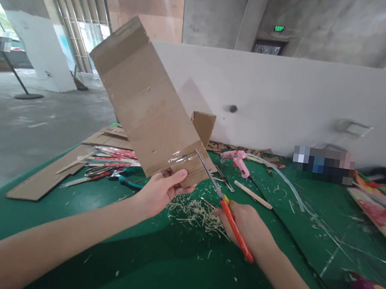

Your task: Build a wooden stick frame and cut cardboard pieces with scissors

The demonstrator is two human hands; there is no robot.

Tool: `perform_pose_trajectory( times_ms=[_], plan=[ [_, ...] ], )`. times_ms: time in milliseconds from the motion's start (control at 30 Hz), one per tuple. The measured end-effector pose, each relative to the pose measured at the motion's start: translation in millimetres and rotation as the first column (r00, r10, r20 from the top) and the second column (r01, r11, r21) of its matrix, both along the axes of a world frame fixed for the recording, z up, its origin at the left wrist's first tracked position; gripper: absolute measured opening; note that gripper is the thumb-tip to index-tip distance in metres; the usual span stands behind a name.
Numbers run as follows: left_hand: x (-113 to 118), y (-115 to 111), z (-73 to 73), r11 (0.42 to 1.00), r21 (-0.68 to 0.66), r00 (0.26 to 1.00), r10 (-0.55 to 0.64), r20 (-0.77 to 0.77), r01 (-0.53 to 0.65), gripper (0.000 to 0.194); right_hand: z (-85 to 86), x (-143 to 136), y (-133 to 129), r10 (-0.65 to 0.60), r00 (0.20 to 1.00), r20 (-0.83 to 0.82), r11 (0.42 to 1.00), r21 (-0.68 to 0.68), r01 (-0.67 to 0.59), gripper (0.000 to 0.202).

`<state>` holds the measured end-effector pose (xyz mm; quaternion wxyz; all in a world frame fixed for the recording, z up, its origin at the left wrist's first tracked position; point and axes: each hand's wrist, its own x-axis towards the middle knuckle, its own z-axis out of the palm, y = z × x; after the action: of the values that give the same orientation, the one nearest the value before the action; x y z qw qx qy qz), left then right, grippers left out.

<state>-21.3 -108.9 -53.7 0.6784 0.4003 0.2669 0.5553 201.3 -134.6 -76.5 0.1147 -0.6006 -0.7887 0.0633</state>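
Brown cardboard, cut as a long panel (146, 95), is held up above the table, slanting from its far end at upper left to its near end between the two hands. The left hand (163, 190) is clamped on that lower end, thumb flat on the facing side and fingers behind, its forearm reaching in from the lower left. The right hand (245, 221) is closed around the orange handle of the scissors (223, 199), whose blades point up and leftward so that the tip overlaps the panel near its right edge; whether they bite into it, I cannot tell. The panel looks flat and scuffed, with a darker band across the top and glossy clear tape (181, 157) near the bottom. Pale shavings (199, 215) litter the green tabletop (133, 260) below. Flat cardboard pieces (43, 176) and teal-handled pliers (129, 182) lie to the left; a pink glue gun (239, 161) and a wooden stick (253, 195) lie to the right. Behind stands a low white wall (279, 89), with grey concrete and a lit green sign (278, 28) beyond.
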Motion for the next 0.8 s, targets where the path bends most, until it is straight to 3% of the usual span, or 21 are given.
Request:
perform_pose_trajectory(
  times_ms=[167,367,600,800],
  plan=[
    [-2,4,0.7,1.0,0.002,1.0,-0.008,-0.006,0.008,0.026,-2.0,-1,0,0.013,0.998,-0.068,1.0,0.001,-0.013,0.034],
    [-4,5,-1.7,1.0,0.002,1.0,-0.014,-0.022,0.014,0.028,-2.3,5,0,0.117,0.977,-0.179,0.993,-0.014,-0.121,0.037],
    [-4,3,-0.3,0.998,0.01,0.996,-0.061,-0.065,0.061,0.034,10.6,6,-7,0.302,0.842,-0.447,0.917,-0.104,-0.384,0.044],
    [-6,5,2.3,0.999,-0.007,0.998,-0.037,-0.054,0.037,0.027,18.0,4,-10,0.328,0.796,-0.509,0.887,-0.123,-0.445,0.047]
  ],
)
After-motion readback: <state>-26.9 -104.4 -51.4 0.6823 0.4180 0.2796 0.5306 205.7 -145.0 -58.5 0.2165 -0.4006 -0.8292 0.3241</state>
